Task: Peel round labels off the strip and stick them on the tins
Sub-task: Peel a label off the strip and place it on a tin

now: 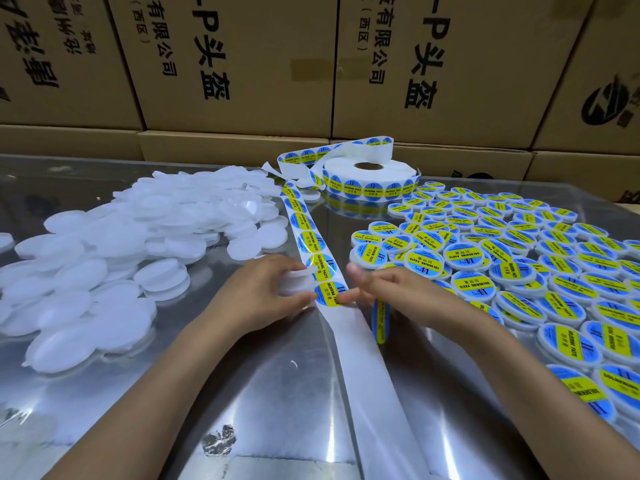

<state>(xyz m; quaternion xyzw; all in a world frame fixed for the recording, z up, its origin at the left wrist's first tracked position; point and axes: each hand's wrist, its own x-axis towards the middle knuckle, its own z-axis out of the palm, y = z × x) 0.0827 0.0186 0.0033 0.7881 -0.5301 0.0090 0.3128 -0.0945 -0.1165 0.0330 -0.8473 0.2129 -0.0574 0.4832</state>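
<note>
- A person sits at a shiny metal table, seen from a head camera looking down at two bare forearms that meet in the middle.
- The left hand curls its fingers round a plain white round tin, holding it just beside the label strip, probably so the next label has only a short way to travel.
- The right hand reaches toward the strip with its index finger stretched out; the fingertip touches the edge of the nearest label, a blue and yellow round sticker reading "soldering paste". This looks like the start of peeling.
- The other fingers of the right hand are loosely curled. A labelled tin stands on edge under this hand; whether the fingers hold it cannot be told.
- The label strip runs from a roll at the back of the table straight toward the person, between the two hands. Nearer than the hands, the white backing is bare, its labels already used.
- To the left lies a loose heap of unlabelled white tins, within reach of the left hand.
- To the right, finished labelled tins are spread out, many overlapping, so done and undone work stay apart.
- Brown cartons with printed Chinese characters are stacked behind the table.
</note>
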